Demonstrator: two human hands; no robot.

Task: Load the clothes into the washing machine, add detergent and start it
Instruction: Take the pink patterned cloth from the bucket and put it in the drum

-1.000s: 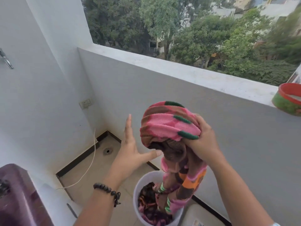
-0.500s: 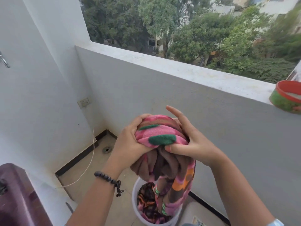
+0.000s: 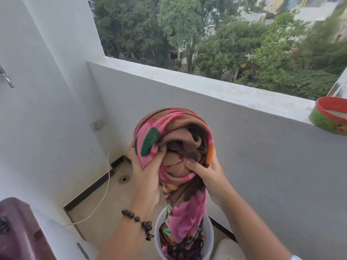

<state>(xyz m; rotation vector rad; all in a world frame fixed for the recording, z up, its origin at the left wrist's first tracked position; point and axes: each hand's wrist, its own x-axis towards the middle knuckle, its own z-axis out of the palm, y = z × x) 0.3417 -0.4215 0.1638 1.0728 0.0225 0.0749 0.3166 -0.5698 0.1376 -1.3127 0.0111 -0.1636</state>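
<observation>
A thick pink, brown and green blanket (image 3: 174,139) is bunched into a ball at chest height, its tail hanging down into a white bucket (image 3: 209,239) on the floor. My left hand (image 3: 145,171) grips the ball from the left, fingers dug into the folds. On the right side, my right hand (image 3: 206,169) holds it with the thumb pressed into the cloth. More dark patterned clothes lie in the bucket. The purple lid of the washing machine (image 3: 16,231) shows at the bottom left corner.
A white balcony parapet (image 3: 206,87) runs across ahead, with a red-rimmed green tub (image 3: 330,117) on its ledge at right. A wall socket (image 3: 97,124), a white cord (image 3: 107,184) and a floor drain (image 3: 123,179) are at left. A tap (image 3: 5,77) sticks out of the left wall.
My left hand came in from open air and took hold of the blanket. Both hands have gathered it into a bigger ball and raised it.
</observation>
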